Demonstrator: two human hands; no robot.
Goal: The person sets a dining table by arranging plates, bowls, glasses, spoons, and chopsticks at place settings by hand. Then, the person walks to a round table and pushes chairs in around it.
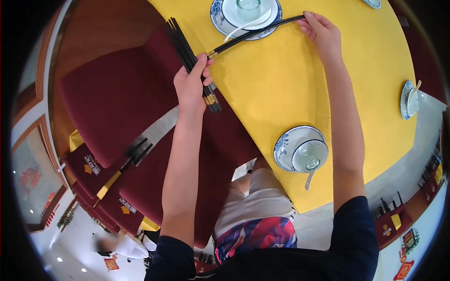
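My left hand [191, 84] is closed around a bundle of black chopsticks [182, 46] with gold-banded ends, held over the table's left edge. A pair of black chopsticks [255, 33] stretches from beside the left thumb to my right hand [321, 33], whose fingers pinch the far tip. Under this pair lies a blue-and-white plate [218, 18] with a glass cup [248, 7] and a white spoon [253, 23]. Nearer my body, another patterned plate [282, 150] carries a bowl with a glass [312, 162] in it, and a spoon [309, 180] sits beside them.
The round table has a yellow cloth [281, 89]. Dark red chairs [117, 93] stand close along its left side. Another place setting [408, 99] lies at the table's right edge. A person in white [129, 246] is at the lower left, apart from my hands.
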